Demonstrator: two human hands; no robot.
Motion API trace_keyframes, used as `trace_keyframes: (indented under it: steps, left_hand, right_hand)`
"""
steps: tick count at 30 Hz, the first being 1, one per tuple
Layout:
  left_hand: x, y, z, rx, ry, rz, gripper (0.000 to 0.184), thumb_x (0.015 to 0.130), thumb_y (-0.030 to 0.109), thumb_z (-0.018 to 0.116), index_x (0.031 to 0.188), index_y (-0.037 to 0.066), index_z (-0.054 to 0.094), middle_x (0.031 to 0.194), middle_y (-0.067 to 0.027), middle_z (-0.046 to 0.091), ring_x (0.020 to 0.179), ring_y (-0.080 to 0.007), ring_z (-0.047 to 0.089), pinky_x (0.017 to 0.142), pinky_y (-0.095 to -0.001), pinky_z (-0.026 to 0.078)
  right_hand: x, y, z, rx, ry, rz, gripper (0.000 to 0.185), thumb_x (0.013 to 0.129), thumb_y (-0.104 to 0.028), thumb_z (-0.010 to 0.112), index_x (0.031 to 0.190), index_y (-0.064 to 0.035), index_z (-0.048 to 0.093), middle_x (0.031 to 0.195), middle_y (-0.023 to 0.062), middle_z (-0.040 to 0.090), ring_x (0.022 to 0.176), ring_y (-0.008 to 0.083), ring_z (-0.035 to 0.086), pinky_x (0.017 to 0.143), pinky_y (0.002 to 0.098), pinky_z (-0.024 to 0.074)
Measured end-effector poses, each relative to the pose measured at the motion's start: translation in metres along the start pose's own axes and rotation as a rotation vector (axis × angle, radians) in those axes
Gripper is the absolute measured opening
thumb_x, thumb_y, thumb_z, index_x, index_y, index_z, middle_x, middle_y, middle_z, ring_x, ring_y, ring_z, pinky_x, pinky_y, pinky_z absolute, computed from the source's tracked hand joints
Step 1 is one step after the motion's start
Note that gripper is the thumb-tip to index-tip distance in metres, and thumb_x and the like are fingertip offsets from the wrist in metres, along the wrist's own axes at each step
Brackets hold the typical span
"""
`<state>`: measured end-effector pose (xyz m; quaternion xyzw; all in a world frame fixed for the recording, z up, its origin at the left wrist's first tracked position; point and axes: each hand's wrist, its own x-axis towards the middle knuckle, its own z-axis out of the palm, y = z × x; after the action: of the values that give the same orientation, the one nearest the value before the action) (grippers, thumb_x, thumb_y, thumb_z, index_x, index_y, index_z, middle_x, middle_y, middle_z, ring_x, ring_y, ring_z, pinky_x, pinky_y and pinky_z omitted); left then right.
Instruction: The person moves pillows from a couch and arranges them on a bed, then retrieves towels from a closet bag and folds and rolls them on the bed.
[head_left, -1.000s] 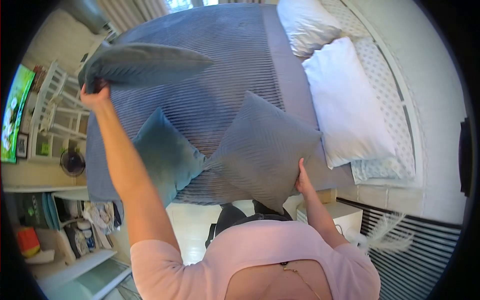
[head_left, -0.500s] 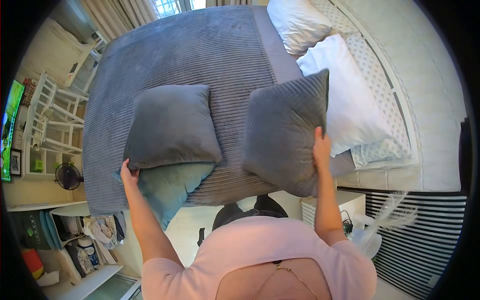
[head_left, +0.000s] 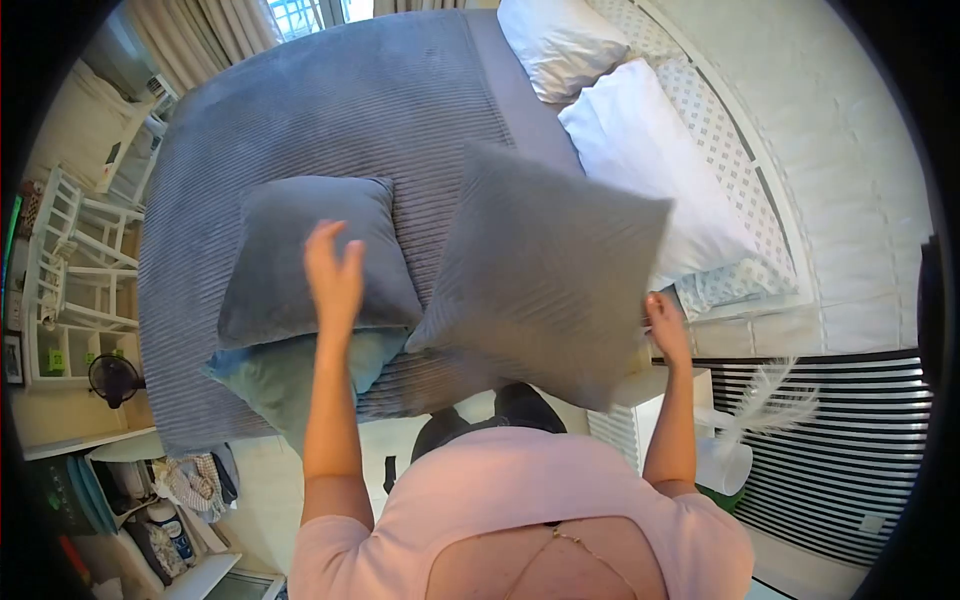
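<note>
A dark fan point(head_left: 113, 380) stands left; white feathers point(head_left: 768, 402) right; curtains point(head_left: 210, 32) beyond.

Along the far edge of the bed point(head_left: 520, 100), a broad stretch of ribbed blanket point(head_left: 320, 100) leaves open passage. Nearer, the dark grey cushion point(head_left: 265, 250), partly over the teal cushion point(head_left: 275, 385), blocks the foot side of the near edge; the larger grey cushion point(head_left: 540, 270) blocks its head side. Between them a wedge-shaped gap widens farward. White pillows point(head_left: 655, 180) obstruct the head edge.
</note>
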<state>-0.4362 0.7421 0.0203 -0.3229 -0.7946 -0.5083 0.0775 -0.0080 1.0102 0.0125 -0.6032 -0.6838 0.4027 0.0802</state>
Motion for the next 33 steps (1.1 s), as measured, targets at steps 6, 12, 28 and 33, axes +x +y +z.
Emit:
trace_keyframes:
  steps: [6,12,28,33]
  left_hand:
    - [-0.054,-0.029,0.183,0.103,-0.881,-0.341,0.087,0.082,0.067,0.041,0.138,0.002,0.03,0.138,-0.0303,0.031,0.129,-0.0422,0.029,0.106,-0.0428,0.025]
    - [-0.04,-0.076,0.244,-0.021,-0.691,-0.631,0.093,0.078,0.068,0.047,0.138,-0.001,0.03,0.135,-0.0273,0.038,0.129,-0.0349,0.033,0.104,-0.0367,0.027]
    - [-0.049,0.005,0.368,-1.182,-0.639,-1.277,0.094,0.079,0.077,0.025,0.141,0.007,0.027,0.143,-0.0163,0.031,0.13,-0.0334,0.031,0.103,-0.048,0.031]
    - [-0.04,0.032,0.461,-1.313,-0.693,-1.232,0.093,0.079,0.078,0.025,0.14,0.008,0.029,0.14,-0.0157,0.036,0.127,-0.0333,0.036,0.101,-0.0487,0.033]
  right_hand:
    - [0.062,0.033,0.078,0.163,-0.108,-0.002,0.085,0.087,-0.061,0.042,0.136,0.0072,0.027,0.137,0.0254,0.035,0.127,0.0294,0.037,0.103,0.0367,0.0287]
    - [0.142,0.1,0.151,0.588,-0.387,0.277,0.085,0.088,-0.059,0.043,0.136,0.0092,0.025,0.137,0.0191,0.039,0.125,0.0274,0.038,0.103,0.0365,0.0309]
    - [0.243,-0.14,-0.067,-0.113,0.243,-0.644,0.023,0.086,-0.022,0.057,0.081,0.0008,0.054,0.065,0.0184,0.054,0.057,0.0256,0.05,0.057,0.036,0.0405]
    - [0.283,-0.165,-0.086,-0.404,0.326,-0.747,0.02,0.087,-0.022,0.055,0.084,-0.0018,0.055,0.071,0.0232,0.058,0.069,0.0421,0.055,0.06,0.0438,0.0424]
